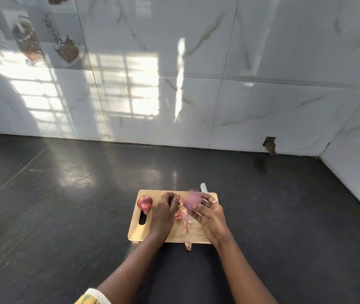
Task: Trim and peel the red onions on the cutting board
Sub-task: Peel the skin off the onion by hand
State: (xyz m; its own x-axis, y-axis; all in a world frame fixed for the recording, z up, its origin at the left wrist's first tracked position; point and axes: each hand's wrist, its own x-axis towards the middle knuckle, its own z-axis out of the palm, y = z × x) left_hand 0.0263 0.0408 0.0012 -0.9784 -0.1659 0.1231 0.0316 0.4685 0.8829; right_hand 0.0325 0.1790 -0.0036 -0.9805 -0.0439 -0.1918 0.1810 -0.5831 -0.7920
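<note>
Wooden cutting board [196,234] bears loose skins [181,216] and an unpeeled onion [145,204].

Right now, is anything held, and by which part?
The right hand grips the peeled onion by its right side, thumb on its near face. The left hand curls at its left end; whether it pinches anything is unclear.

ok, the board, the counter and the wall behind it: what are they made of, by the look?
Cutting board: looks like pale wood or bamboo, matte, handle slot cut through. Countertop: dark polished stone, probably granite; it mirrors the window light. Wall: glossy white marble-look tiles, grey veins, visible joints; ceramic or stone, cannot tell.
</note>
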